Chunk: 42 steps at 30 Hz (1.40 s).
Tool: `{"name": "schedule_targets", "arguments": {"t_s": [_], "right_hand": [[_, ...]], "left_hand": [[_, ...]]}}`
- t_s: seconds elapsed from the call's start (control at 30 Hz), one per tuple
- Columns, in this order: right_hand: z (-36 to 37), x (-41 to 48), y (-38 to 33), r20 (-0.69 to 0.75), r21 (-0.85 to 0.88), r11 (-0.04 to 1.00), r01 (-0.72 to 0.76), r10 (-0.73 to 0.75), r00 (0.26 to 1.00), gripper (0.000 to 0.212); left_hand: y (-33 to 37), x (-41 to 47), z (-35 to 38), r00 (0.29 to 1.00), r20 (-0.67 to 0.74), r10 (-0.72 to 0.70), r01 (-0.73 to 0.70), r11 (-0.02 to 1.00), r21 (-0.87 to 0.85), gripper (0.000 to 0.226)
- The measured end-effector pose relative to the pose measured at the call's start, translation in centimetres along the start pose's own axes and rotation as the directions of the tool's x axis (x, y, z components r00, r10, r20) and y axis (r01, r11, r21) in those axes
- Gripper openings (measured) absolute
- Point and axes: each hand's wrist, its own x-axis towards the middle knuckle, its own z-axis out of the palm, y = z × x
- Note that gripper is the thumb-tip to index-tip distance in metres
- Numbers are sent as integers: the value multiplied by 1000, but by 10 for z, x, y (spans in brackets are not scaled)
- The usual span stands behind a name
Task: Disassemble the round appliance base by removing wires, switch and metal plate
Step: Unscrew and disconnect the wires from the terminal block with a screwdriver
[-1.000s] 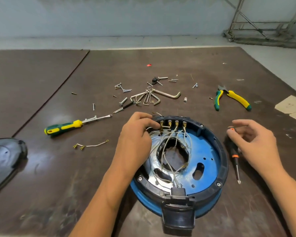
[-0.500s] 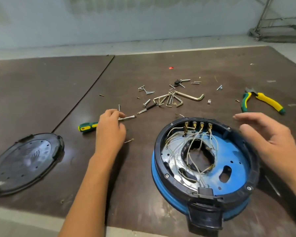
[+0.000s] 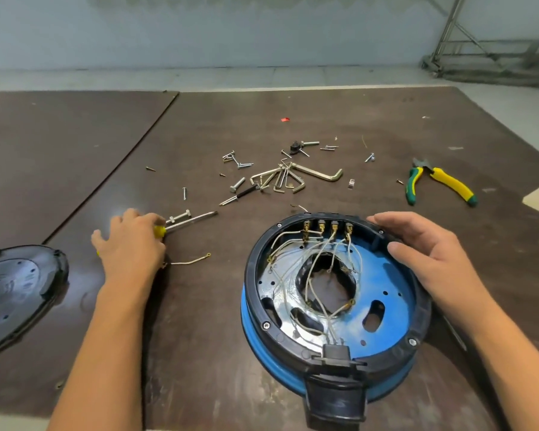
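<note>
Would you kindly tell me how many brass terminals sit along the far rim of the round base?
4 terminals, side by side inside the far rim of the base: leftmost, second, third, rightmost. None appears hidden.

The brown table [image 3: 75, 150] carries one round blue-and-black plastic appliance base [image 3: 399, 349], one round black plastic cover [image 3: 16, 287] at its left edge, one pair of green-and-yellow pliers [image 3: 451, 185] toward its right edge, one screwdriver [image 3: 193, 217] with a yellow-and-green handle, one loose pale wire [image 3: 189, 261] and one small red scrap [image 3: 284, 119]. The base shows four brass terminals [image 3: 334, 226], its white wires [image 3: 285, 241] too tangled to count. Two hands, the left hand [image 3: 131, 244] and the right hand [image 3: 423, 253], are in view; the silver L-shaped hex keys [image 3: 321, 175] and loose silver screws [image 3: 237, 184] overlap too much for a sure count.
</note>
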Motion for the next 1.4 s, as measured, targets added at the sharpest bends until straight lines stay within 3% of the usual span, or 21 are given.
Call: {"name": "schedule_targets", "arguments": {"t_s": [0.23, 0.37, 0.47, 0.53, 0.6, 0.7, 0.77, 0.9, 1.0, 1.07, 1.17, 1.23, 1.33, 1.4], "right_hand": [[0, 0, -1, 11, -11, 1000, -11, 11, 1000, 49], [0, -2, -1, -16, 41, 999, 19, -18, 1000, 46], [1, -1, -3, -6, 55, 998, 13, -13, 1000, 46], [0, -1, -5, -2, 48, 999, -3, 3, 1000, 48], [-2, -1, -7, 11, 34, 999, -20, 20, 1000, 50], [-5, -2, -8, 59, 17, 1000, -24, 23, 998, 49], [-4, -3, -9, 61, 14, 1000, 12, -13, 998, 49], [1, -4, -13, -36, -141, 958, 249, -256, 966, 66], [3, -4, -18, 77, -224, 895, 385, -378, 923, 84], [6, -3, -20, 162, -228, 880, 416, -387, 908, 86], [10, -3, -22, 196, -288, 835, 469, -428, 882, 60], [10, -3, -24, 160, -309, 827, 470, -442, 883, 40], [9, -6, -24, 56, -273, 888, 370, -370, 928, 30], [10, -9, -24, -12, -187, 942, 278, -285, 959, 25]], "left_hand": [[3, -3, -9, 996, 91, 12, -4, 996, -89, 27], [11, -6, -27, 988, 118, 102, -97, 994, -49, 27], [23, -10, -53, 977, 57, 207, -189, 954, -233, 27], [41, -21, -74, 957, -2, 289, -256, 844, -471, 25], [67, -42, -93, 940, -30, 339, -261, 660, -705, 27], [110, -76, -103, 879, 56, 474, -127, 345, -930, 41], [135, -94, -98, 830, 132, 543, 19, 209, -978, 46], [168, -117, -87, 803, 244, 544, 244, 73, -967, 42], [178, -132, -78, 748, 256, 612, 246, 102, -964, 50], [182, -141, -73, 705, 251, 663, 206, 147, -968, 69], [185, -146, -70, 664, 267, 698, 216, 163, -963, 99], [184, -142, -73, 676, 300, 673, 282, 139, -949, 95], [178, -128, -82, 668, 325, 670, 400, 46, -916, 67], [170, -116, -84, 718, 237, 655, 206, 125, -971, 48]]}}
